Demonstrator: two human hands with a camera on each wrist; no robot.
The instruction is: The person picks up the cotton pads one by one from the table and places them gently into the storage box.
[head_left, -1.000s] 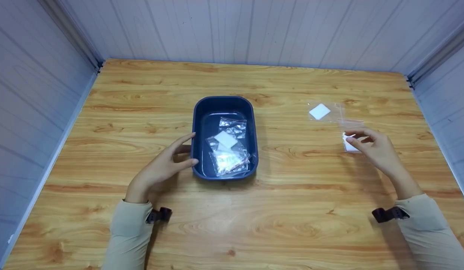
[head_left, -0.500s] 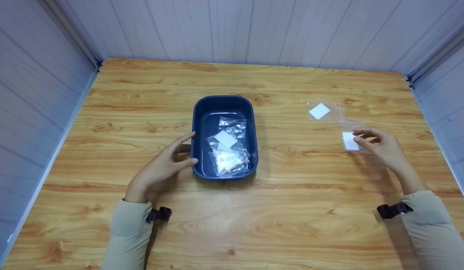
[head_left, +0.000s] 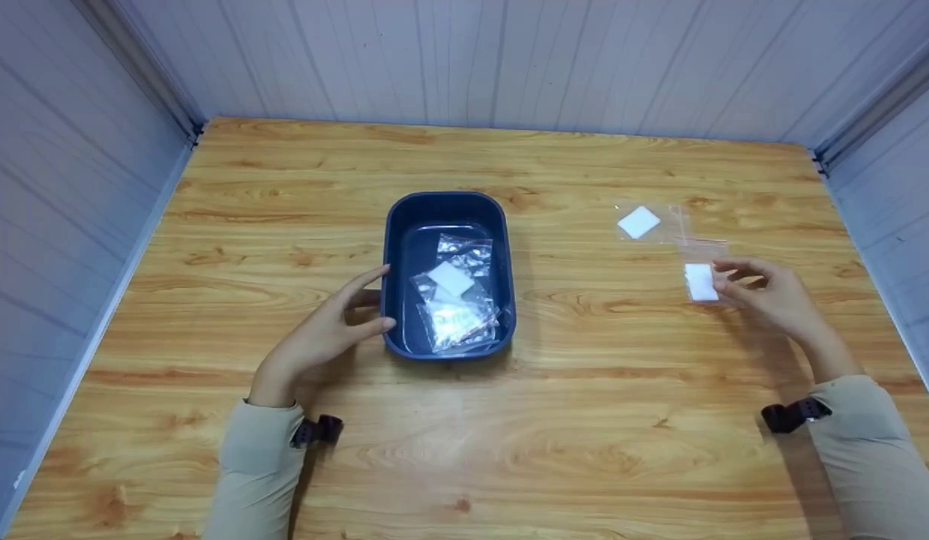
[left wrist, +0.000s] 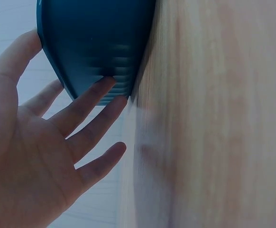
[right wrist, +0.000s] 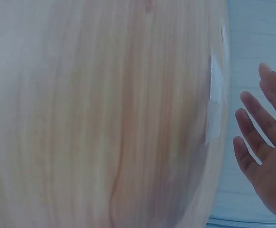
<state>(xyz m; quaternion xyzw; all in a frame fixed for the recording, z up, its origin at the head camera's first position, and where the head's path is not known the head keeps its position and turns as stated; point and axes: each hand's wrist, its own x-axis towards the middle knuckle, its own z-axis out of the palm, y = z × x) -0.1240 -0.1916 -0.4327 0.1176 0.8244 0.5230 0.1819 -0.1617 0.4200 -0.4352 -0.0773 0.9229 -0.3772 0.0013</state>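
My left hand [head_left: 322,330] rests at the left side of a dark blue bin [head_left: 415,251]. In the left wrist view, straight, spread fingertips touch the bin's outer wall [left wrist: 90,42], and nothing is gripped. Clear zip bags [head_left: 457,322], one with a white square [head_left: 451,279], lie inside the bin. My right hand [head_left: 779,300] hovers at the right edge of a clear zip bag [head_left: 702,283] holding a white square. From the right wrist, its loosely bent fingers [right wrist: 252,130] stand apart from the bag [right wrist: 215,102] on the table. Its thumb is partly hidden.
Another clear zip bag with a white square [head_left: 639,223] lies just behind and left of the first. Wood-grain tabletop [head_left: 569,420] surrounds the bin. Pale panel walls [head_left: 464,64] stand at the back and both sides.
My right hand has drifted to the right, uncovering more of the white square in the bag beneath it. The left hand and the bin have stayed in place.
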